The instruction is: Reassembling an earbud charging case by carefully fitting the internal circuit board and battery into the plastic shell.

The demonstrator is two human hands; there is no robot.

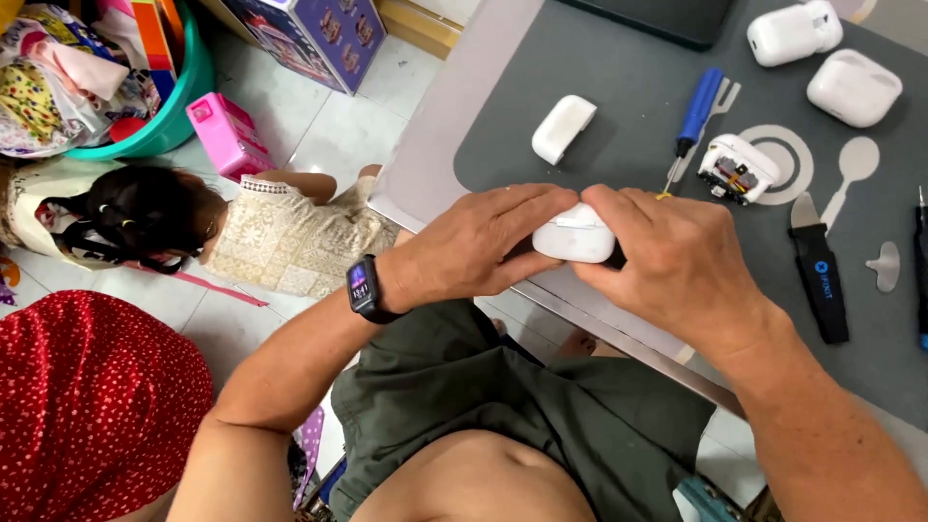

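Both my hands grip one small white earbud case (pixel 574 235) at the near edge of the grey work mat (pixel 628 97). My left hand (pixel 474 246), with a black smartwatch on its wrist, wraps the case's left side. My right hand (pixel 677 261) clamps its right side, thumb on top. On the mat just beyond lie a white case shell (pixel 563 128), an opened case with exposed parts (pixel 738 169) and a blue-handled screwdriver (pixel 696 111).
Two more white cases (pixel 793 31) (pixel 855 87) sit at the mat's far right. A black pry tool (pixel 820 275) and flat metal picks (pixel 853 164) lie to the right. On the tiled floor at left a person lies near a pink box (pixel 227 133) and a green basket (pixel 164 106).
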